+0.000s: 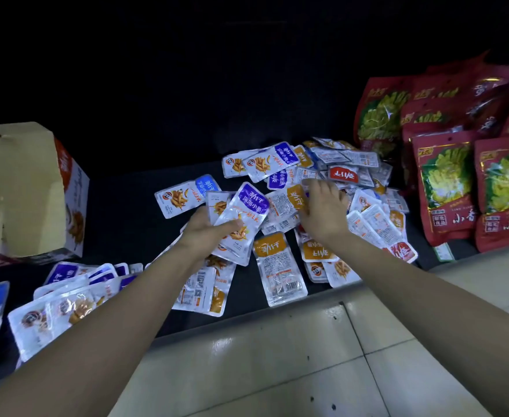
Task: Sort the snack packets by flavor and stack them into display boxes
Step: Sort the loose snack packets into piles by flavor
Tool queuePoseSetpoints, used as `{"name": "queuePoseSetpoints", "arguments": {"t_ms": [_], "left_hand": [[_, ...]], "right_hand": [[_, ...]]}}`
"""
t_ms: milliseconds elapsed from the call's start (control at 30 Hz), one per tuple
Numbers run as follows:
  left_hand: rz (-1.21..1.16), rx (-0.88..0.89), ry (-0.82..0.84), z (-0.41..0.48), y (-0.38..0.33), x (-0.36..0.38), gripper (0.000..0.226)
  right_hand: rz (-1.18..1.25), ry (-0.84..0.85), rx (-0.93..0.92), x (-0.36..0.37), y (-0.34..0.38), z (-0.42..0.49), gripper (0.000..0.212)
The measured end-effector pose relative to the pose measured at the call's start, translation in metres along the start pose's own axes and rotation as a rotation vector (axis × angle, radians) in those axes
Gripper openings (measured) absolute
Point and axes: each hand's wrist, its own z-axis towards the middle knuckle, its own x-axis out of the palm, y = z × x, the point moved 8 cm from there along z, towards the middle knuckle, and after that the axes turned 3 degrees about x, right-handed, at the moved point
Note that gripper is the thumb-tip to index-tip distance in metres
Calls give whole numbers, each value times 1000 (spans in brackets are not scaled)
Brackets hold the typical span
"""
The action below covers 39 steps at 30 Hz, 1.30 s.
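Observation:
A loose heap of small silver snack packets (364, 173) with purple, orange, blue and red labels covers the middle of a dark shelf (120, 206). My left hand (205, 233) grips a small stack of purple-label packets (244, 218), held just above the shelf. My right hand (322, 206) rests palm down on the heap, fingers spread over an orange-label packet (295, 198). A row of purple and blue packets (75, 290) lies at the lower left. An open cardboard display box (27, 191) stands at the far left.
Large red bags with yellow-green pictures (446, 185) stand in rows on the right side of the shelf. Below the shelf's front edge is a pale tiled floor (277, 356). The back of the shelf is dark.

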Motion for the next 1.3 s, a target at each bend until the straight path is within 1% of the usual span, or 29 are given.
{"name": "queuePoseSetpoints", "arguments": {"t_ms": [67,133,200,267,300,400,467,500,567,633,700,800,867,900,967,1000,1067,1100,1133,1167,1200,1233,1300], "left_hand": [[-4,16,-27,0,0,-2,29],[11,21,-43,1,2,-3,27],[4,11,-52,3,5,-4,34],[-7,-9,-63,2,8,-5,38],[-12,-21,-65,2,9,-6,39],[-38,-43,-55,2,13,-6,37],[-46,-51,-40,0,12,-4,29],[-44,-54,-33,-1,12,-3,25],[-34,-52,-14,-2,11,-1,18],[-39,-77,-3,-2,13,0,15],[-89,-107,-2,-4,13,0,17],[-173,-126,18,-9,11,2,26],[-203,-109,10,-12,8,3,28],[-202,-93,-23,-12,7,0,27],[-156,-60,-101,-12,6,-8,30],[-139,-51,-126,-13,4,-12,32],[-157,-22,-123,-17,-1,-17,34],[-187,-1,-104,-20,-4,-18,34],[-209,32,-82,-23,-7,-19,35],[-210,66,-62,-28,-11,-20,36],[-196,93,-39,-31,-13,-21,35],[-171,110,-16,-36,-14,-23,34],[-112,101,-9,-44,-14,-33,27]], "right_hand": [[-167,48,2,7,-7,-3,54],[-220,-8,-113,8,0,-2,46],[-196,-51,-195,2,6,-1,32],[-102,-98,-197,-5,0,2,18],[-19,-128,-185,-9,-4,2,14],[272,-209,-144,-19,-6,-7,14],[416,-223,-184,-24,10,-16,15],[496,-204,-223,-24,20,-21,15],[606,-101,-315,-16,44,-34,13],[600,64,-404,2,65,-51,11],[576,205,-470,22,75,-68,6],[643,261,-504,28,77,-81,2],[682,299,-535,24,80,-83,5],[708,337,-528,24,83,-85,7],[835,386,-436,21,85,-85,16],[925,362,-361,18,84,-82,18],[1053,236,-166,12,77,-72,23],[1091,212,-48,12,75,-68,31],[1124,247,67,17,77,-65,43],[1153,319,153,23,83,-63,52],[1174,393,201,29,91,-62,57],[1199,447,212,32,101,-62,58],[1263,519,166,34,125,-61,55]]}}
